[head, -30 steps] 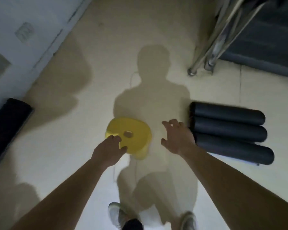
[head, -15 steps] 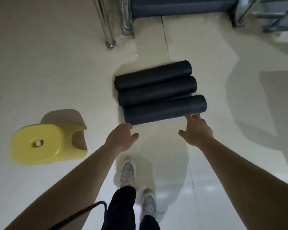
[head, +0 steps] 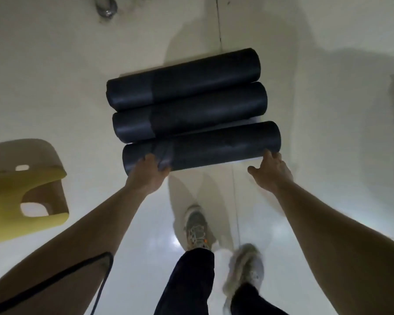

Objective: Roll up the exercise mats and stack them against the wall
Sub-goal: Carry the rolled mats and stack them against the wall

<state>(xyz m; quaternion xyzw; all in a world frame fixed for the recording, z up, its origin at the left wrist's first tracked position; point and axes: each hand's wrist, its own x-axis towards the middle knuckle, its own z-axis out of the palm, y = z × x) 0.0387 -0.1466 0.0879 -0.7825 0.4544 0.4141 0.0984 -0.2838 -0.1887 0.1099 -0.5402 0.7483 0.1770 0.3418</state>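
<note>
Dimly lit, pale glossy floor (head: pixel 55 76) crossed by a thin seam; yellow plastic stool (head: pixel 11 196) at left; metal leg foot (head: pixel 105 9) at top.

Yellow stool (head: pixel 7 196) runs off the left edge; right shoe (head: pixel 246 269) is blurred.

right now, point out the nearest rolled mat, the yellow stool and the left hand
nearest rolled mat (head: pixel 214 147): head view, middle of its dark upper surface
yellow stool (head: pixel 10 189): head view, the lit yellow side below the seat
left hand (head: pixel 146 176): head view, back of the hand
</note>
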